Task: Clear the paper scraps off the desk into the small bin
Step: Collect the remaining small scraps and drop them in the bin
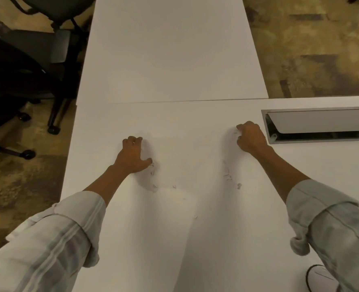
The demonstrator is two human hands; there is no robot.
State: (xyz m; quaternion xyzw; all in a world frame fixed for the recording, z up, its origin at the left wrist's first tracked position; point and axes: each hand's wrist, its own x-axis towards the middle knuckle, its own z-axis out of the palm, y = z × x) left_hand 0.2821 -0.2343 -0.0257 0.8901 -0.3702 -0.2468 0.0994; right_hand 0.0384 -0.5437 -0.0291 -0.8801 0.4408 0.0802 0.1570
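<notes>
Both hands rake paper scraps across the desk (pixel 174 60).
Left hand (pixel 132 157) and right hand (pixel 251 138) have curled fingers; scraps (pixel 228 175) lie between and nearer than them; grasp unclear.

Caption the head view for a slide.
Both hands, left and right, rake paper scraps across the white desk.

Two white surfaces (pixel 170 60) butt together; black office chairs (pixel 27 66) stand left on mottled brown carpet (pixel 311 49).

Small white paper scraps (pixel 229 175) lie scattered flat on the white desk (pixel 174 239); the bin is unseen.
</notes>
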